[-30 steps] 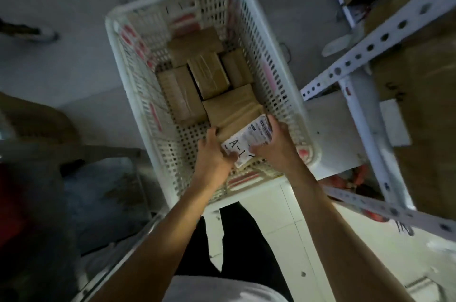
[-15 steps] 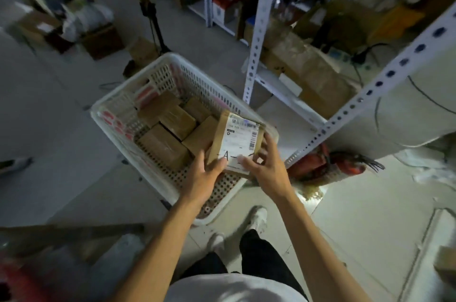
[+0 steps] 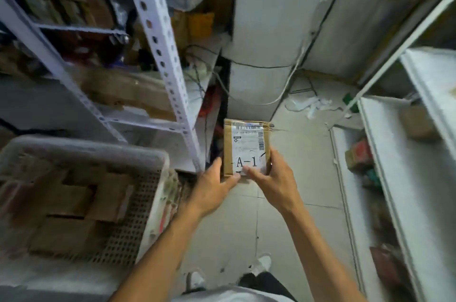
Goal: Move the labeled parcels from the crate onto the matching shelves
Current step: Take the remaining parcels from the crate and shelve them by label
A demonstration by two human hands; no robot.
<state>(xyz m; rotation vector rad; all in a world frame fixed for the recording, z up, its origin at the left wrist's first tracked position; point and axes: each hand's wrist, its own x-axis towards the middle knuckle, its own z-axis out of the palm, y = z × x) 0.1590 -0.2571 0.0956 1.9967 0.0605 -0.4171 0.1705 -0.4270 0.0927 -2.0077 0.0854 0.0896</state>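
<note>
Above tiled floor (image 3: 291,153), both hands (image 3: 246,178) grip brown, seemingly cardboard parcel (image 3: 246,146) labelled A-1.

One held parcel (image 3: 246,147), about five parcels (image 3: 108,194) in one crate (image 3: 86,151), two hands (image 3: 212,190).

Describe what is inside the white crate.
The crate holds several brown parcels lying on its perforated floor; blur hides their labels, and anything beneath them is covered.
</note>
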